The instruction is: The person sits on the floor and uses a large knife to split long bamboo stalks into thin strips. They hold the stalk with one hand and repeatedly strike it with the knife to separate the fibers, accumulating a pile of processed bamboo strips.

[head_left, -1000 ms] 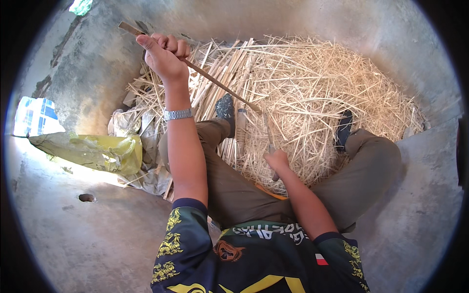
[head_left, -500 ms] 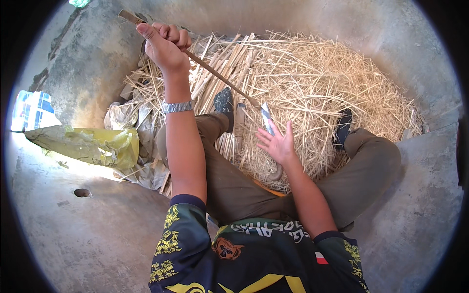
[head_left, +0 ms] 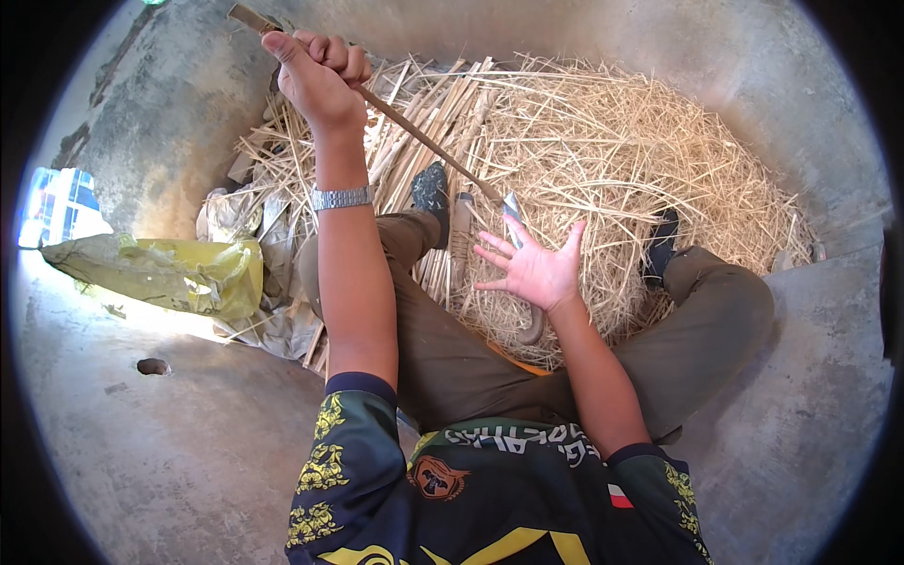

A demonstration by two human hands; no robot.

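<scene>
My left hand [head_left: 325, 80] is raised at the upper left, its fingers wrapped round a long, thin brown strip [head_left: 428, 143] that looks like bamboo. From the fist the strip slants down to the right, its lower end meeting the tip of a knife blade [head_left: 511, 204]. A curved handle end [head_left: 533, 328] shows below; the stretch between is hidden behind my right hand [head_left: 541, 270]. That hand is open, palm up with fingers spread, and whether it touches the knife I cannot tell.
Pale straw-like shavings [head_left: 640, 141] heap up between and beyond my bent legs. Split strips [head_left: 471, 99] lie at their left. A short wooden piece [head_left: 461, 235] rests beside my left foot. A yellow plastic sack [head_left: 221, 273] lies at the left, and concrete walls [head_left: 659, 33] curve round.
My right hand has turned and spread its fingers wider, shifting slightly toward me. My left hand still grips the strip in nearly the same place.
</scene>
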